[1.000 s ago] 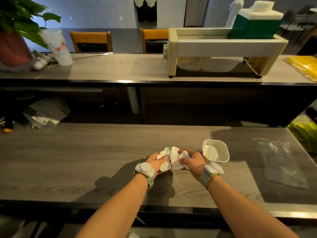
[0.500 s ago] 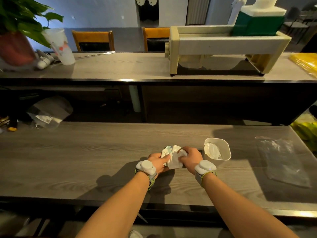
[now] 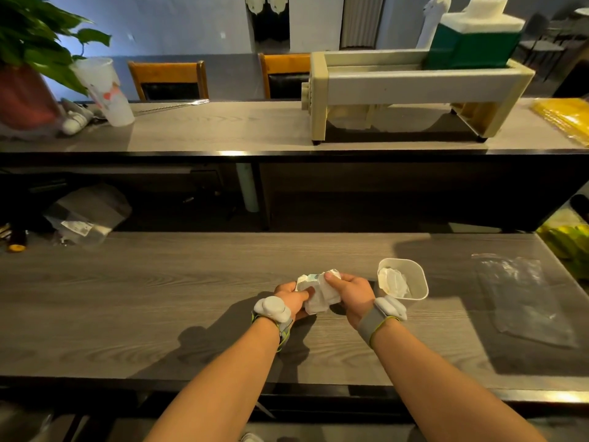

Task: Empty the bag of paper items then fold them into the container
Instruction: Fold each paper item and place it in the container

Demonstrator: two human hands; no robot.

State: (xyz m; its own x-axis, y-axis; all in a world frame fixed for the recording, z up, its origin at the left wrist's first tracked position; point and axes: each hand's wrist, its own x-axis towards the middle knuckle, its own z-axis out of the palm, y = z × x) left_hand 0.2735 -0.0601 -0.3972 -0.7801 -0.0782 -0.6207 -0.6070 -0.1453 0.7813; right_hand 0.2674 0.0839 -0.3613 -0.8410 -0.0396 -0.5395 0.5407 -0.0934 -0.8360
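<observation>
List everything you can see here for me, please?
paper item: one, white, gripped between both hands above the near table
container: one, white, right of the hands, folded paper inside
plastic bag: one, clear, flat at the table's right end
near table: one, grey wood
rack: one, cream, on the far counter
green box: one, white-lidded, on the rack
cup: one, white, far counter left
plant: one, green, far left
chairs: two, wooden, behind the counter
left hand: holds the paper
right hand: holds the paper
</observation>
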